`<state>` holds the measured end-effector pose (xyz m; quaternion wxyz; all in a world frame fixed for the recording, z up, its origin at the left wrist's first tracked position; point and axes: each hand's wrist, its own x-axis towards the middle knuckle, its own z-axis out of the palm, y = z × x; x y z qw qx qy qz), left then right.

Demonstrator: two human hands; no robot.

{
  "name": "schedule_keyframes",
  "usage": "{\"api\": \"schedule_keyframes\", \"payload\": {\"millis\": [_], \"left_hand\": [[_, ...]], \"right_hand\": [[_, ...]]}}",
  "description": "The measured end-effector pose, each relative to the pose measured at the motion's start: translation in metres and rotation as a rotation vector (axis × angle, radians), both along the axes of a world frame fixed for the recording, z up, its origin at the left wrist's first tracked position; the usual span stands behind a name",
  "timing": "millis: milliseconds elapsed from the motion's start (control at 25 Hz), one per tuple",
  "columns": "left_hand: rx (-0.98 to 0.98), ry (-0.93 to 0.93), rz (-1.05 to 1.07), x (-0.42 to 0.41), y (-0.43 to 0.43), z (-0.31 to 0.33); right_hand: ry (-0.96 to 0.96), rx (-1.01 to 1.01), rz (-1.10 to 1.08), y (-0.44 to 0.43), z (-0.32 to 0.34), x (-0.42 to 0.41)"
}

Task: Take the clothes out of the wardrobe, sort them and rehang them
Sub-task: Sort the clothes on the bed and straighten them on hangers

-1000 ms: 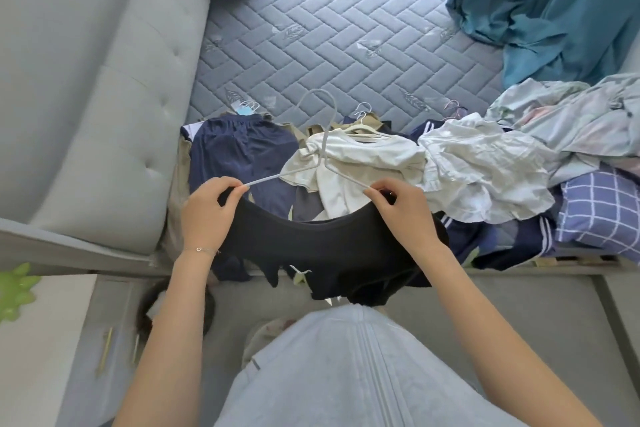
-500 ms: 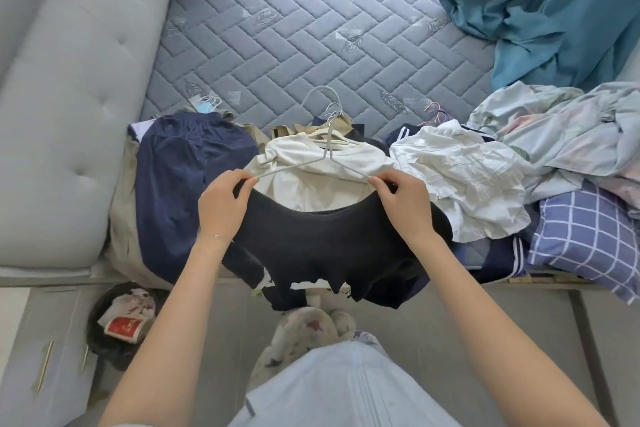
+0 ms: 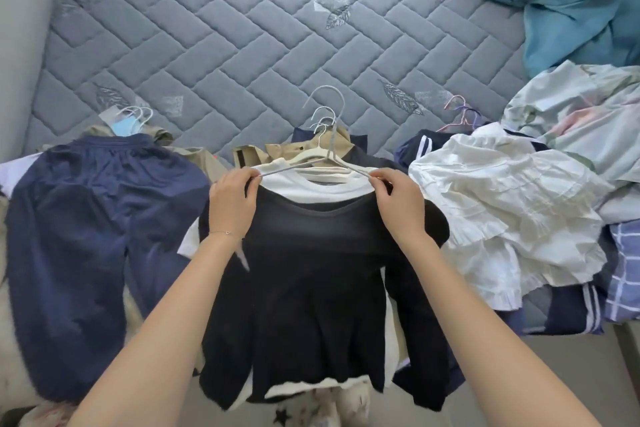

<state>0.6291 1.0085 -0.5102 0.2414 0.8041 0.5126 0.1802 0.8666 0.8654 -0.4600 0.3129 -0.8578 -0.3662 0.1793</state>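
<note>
At hanger [image 3: 330,155] ends, fingers [image 3: 250,177] pinching black top [image 3: 311,270]

Both hands forward at equal height, each pinching one end of a hanger.

Left hand [image 3: 231,203]: back toward the camera, fingers curled, thumb and forefinger closed on the left end of the grey hanger [image 3: 331,154], at the shoulder of the black top [image 3: 311,270]. Right hand [image 3: 398,206]: same pose on the right end, remaining fingers loosely curled. The hands are well apart. Left forearm [image 3: 162,322] and right forearm [image 3: 485,322] are bare, entering from the lower corners and converging upward. Wrists are near straight and level with each other. A thin bracelet [image 3: 225,232] sits on the left wrist.
</note>
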Motion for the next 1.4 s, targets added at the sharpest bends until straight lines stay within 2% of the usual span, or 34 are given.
{"api": "schedule_keyframes", "payload": {"millis": [240,440,680,800,1000,1120,1280,1400], "left_hand": [[0.027,0.075,-0.008,0.026,0.039,-0.093],[-0.057,0.062,-0.020,0.027,0.041,-0.097],[0.010,-0.053,-0.055,0.017,0.003,-0.014],[-0.002,-0.080,0.004,-0.003,-0.035,0.038],[-0.111,-0.130,0.130,-0.062,-0.128,0.118],[-0.107,-0.097,0.108,-0.106,-0.183,0.157],[-0.148,-0.056,0.183,-0.162,-0.246,0.204],[-0.103,-0.062,0.232,-0.198,-0.277,0.221]], "right_hand": [[-0.059,-0.035,0.001,0.052,-0.094,0.021],[-0.076,-0.129,0.052,0.053,-0.106,0.020],[-0.158,-0.053,0.158,0.027,-0.034,-0.028],[-0.141,-0.010,0.162,-0.003,0.015,-0.055],[-0.020,0.011,0.175,-0.072,0.090,-0.102],[-0.006,0.037,0.242,-0.116,0.132,-0.135],[0.031,0.070,0.329,-0.169,0.175,-0.187],[0.045,0.046,0.379,-0.200,0.193,-0.223]]}}
